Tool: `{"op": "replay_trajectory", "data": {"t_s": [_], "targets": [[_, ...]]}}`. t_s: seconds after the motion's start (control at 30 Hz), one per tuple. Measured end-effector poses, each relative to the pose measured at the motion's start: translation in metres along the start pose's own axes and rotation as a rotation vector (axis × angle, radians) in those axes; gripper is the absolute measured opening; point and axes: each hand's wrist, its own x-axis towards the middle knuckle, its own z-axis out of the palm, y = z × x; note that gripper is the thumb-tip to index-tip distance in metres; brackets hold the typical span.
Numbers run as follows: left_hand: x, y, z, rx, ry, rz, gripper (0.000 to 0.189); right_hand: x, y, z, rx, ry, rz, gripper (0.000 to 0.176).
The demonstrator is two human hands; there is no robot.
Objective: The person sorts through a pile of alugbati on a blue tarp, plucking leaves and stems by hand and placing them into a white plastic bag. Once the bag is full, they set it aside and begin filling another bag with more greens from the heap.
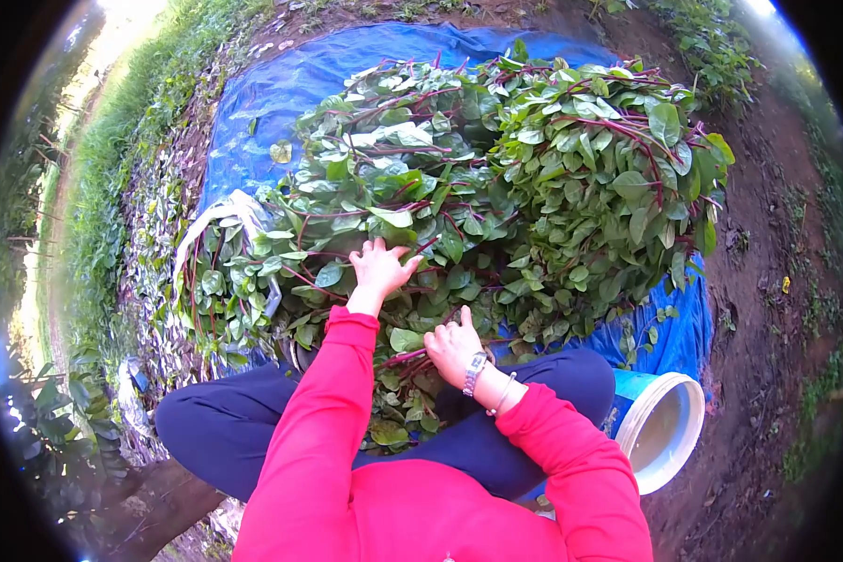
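Note:
Leafy greens with dark red stems (pixel 393 159) lie in a wide heap in front of me, with a taller pile (pixel 609 169) at the right. My left hand (pixel 380 270) reaches onto the near part of the heap, its fingers spread among the leaves. Nearer to my body, my right hand (pixel 453 348) closes round the ends of several red stems (pixel 405 357) above my crossed legs. A watch and a bangle circle that wrist. Leaves of this bunch hang down between my legs.
Beneath the greens is a blue tarp (pixel 258 103). A white bag (pixel 244 208) holding more greens stands at the left. A blue and white bucket (pixel 665 426) lies tipped beside my right knee. Bare soil borders the right, grass (pixel 131 159) the left.

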Motion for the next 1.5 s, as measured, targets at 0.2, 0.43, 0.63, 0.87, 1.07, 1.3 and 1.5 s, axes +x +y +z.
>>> {"op": "replay_trajectory", "data": {"t_s": [0.2, 0.43, 0.63, 0.87, 1.07, 1.3, 1.5], "targets": [[0.022, -0.012, -0.011, -0.284, -0.272, 0.003, 0.04, 0.001, 0.004, 0.002, 0.006, 0.004, -0.004, 0.01], [0.008, 0.003, -0.075, -0.097, -0.42, 0.015, 0.042, -0.007, 0.0, 0.008, -0.022, 0.062, 0.015, 0.011], [0.007, -0.011, 0.032, 0.115, 0.026, 0.078, 0.031, -0.043, -0.01, -0.008, -0.067, 0.099, -0.019, 0.008], [0.016, -0.016, 0.005, -0.408, 0.161, 0.07, 0.024, -0.036, 0.005, 0.007, -0.074, 0.182, -0.013, 0.009], [-0.037, -0.003, -0.084, -0.177, 0.266, 0.595, 0.017, -0.025, 0.007, -0.002, -0.035, 0.401, -0.079, 0.014], [-0.083, -0.025, -0.039, -0.453, -0.658, 0.561, 0.026, -0.024, 0.005, -0.001, 0.096, 0.19, -0.12, 0.012], [-0.051, -0.015, 0.038, -0.069, 0.121, 0.458, 0.016, -0.02, 0.0, 0.007, 0.068, 0.18, -0.289, 0.012]]}}
